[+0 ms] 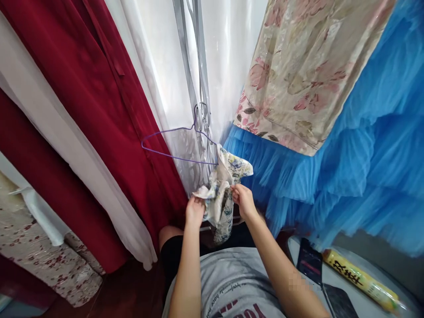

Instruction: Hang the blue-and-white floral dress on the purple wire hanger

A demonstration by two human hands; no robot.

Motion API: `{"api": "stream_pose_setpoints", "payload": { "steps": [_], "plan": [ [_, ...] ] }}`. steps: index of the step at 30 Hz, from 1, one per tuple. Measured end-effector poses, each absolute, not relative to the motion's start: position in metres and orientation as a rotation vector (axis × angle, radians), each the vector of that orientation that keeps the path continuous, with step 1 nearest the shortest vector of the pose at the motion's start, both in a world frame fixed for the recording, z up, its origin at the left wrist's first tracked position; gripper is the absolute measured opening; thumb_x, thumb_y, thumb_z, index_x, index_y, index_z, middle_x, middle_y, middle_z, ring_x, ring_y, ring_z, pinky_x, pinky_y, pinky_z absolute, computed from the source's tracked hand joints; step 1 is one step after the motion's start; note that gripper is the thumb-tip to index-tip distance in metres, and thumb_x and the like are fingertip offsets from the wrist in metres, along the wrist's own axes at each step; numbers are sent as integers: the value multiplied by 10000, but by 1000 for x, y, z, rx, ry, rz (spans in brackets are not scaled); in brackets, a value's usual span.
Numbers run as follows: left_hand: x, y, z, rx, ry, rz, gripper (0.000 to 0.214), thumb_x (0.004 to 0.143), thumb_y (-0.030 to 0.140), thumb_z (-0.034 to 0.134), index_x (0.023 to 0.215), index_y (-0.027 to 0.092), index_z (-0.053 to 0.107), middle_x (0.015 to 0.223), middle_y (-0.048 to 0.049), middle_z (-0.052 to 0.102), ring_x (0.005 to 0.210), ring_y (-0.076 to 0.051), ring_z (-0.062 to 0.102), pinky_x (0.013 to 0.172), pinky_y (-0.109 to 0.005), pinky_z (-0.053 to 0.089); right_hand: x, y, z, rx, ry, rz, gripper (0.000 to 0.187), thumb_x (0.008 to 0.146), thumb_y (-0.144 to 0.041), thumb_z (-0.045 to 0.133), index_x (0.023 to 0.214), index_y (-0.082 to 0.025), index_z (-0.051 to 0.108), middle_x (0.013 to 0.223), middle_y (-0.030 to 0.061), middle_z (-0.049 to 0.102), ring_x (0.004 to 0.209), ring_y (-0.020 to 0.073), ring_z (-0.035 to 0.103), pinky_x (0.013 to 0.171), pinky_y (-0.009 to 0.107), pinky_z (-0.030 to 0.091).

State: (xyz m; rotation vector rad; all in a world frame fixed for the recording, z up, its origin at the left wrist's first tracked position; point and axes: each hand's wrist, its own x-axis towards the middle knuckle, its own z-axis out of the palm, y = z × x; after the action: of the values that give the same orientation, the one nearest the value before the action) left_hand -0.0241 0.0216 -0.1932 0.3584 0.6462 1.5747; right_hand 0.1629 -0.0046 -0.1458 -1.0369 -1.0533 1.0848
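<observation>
A small floral garment (222, 185), white with blue and yellow print, hangs bunched from the right end of a purple wire hanger (172, 143). My left hand (194, 211) is closed on the garment's lower left edge. My right hand (242, 198) pinches the cloth on its right side. The hanger's hook sits among metal hooks (202, 112) in front of a white sheer curtain (172, 66). The garment's lower part drops between my two hands toward my lap.
A dark red dress (89, 110) hangs at the left, with white fabric (49, 132) beside it. A floral beige garment (308, 66) and a blue tulle skirt (364, 168) fill the right. At lower right lie a phone (309, 265) and a yellow roll (361, 280).
</observation>
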Motion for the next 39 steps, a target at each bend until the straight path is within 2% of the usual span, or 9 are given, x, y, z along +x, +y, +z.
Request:
{"api": "stream_pose_setpoints", "payload": {
  "steps": [4, 7, 10, 13, 18, 23, 26, 34, 39],
  "plan": [
    [12, -7, -183, 506, 552, 1510, 175, 781, 259, 800, 849, 148, 683, 891, -53, 702, 796, -164, 658, 765, -279, 497, 181, -15, -178, -1194, -1193, 1156, 238, 664, -353, 710, 613, -211, 526, 484, -59, 445, 448, 102, 364, 461, 247, 276],
    [21, -20, -152, 891, 556, 1526, 225, 847, 366, 772, 917, 162, 713, 907, -44, 673, 843, -156, 629, 802, -258, 481, 185, -20, -171, -1232, -1523, 1103, 386, 499, -239, 857, 836, -176, 679, 765, 12, 669, 645, 163, 559, 599, 276, 438],
    [28, -34, -127, 1317, 649, 1511, 248, 925, 415, 684, 913, 170, 718, 918, -51, 635, 869, -168, 603, 818, -268, 472, 178, -29, -150, -1086, -1771, 912, 320, 672, -309, 794, 945, -183, 684, 942, 37, 664, 833, 196, 588, 744, 301, 472],
    [35, -44, -117, 1586, 760, 1567, 255, 971, 414, 614, 903, 188, 712, 926, -54, 593, 931, -191, 590, 900, -303, 460, 171, -39, -135, -973, -1655, 869, 173, 832, -314, 623, 719, -183, 623, 761, 9, 564, 738, 172, 531, 670, 277, 432],
    [32, -47, -127, 1781, 880, 1453, 307, 970, 509, 576, 1069, 234, 669, 1146, -82, 570, 1156, -236, 548, 1057, -350, 404, 176, -50, -131, -867, -1387, 973, 221, 800, -282, 602, 606, -178, 586, 627, -17, 495, 598, 130, 426, 582, 257, 361],
    [29, -47, -157, 1767, 815, 987, 422, 955, 554, 570, 1193, 213, 640, 1107, -75, 678, 1054, -242, 614, 970, -349, 465, 202, -57, -117, -869, -1533, 1013, 179, 797, -241, 578, 664, -169, 675, 613, -12, 575, 581, 137, 489, 575, 252, 377],
    [20, -44, -169, 1872, 935, 902, 434, 937, 531, 598, 1173, 178, 691, 1123, -91, 714, 1053, -267, 623, 948, -354, 469, 227, -56, -106, -937, -1561, 873, 179, 795, -221, 569, 660, -174, 676, 613, -9, 585, 581, 147, 513, 562, 253, 380],
    [-39, -40, -120, 2302, 1241, 713, 466, 941, 565, 549, 712, 172, 650, 628, 9, 556, 679, -160, 499, 640, -264, 351, 291, 0, -59, -813, -1660, 400, 110, 766, -210, 631, 714, -188, 726, 827, 33, 686, 768, 191, 615, 704, 297, 462],
    [-64, -48, -64, 2416, 1324, 920, 423, 957, 506, 551, 683, 192, 622, 670, -13, 588, 709, -177, 536, 682, -283, 383, 305, 78, -16, -796, -1328, 701, 121, 686, -309, 722, 699, -195, 686, 627, -30, 601, 564, 125, 510, 546, 245, 395]
  ]
}}
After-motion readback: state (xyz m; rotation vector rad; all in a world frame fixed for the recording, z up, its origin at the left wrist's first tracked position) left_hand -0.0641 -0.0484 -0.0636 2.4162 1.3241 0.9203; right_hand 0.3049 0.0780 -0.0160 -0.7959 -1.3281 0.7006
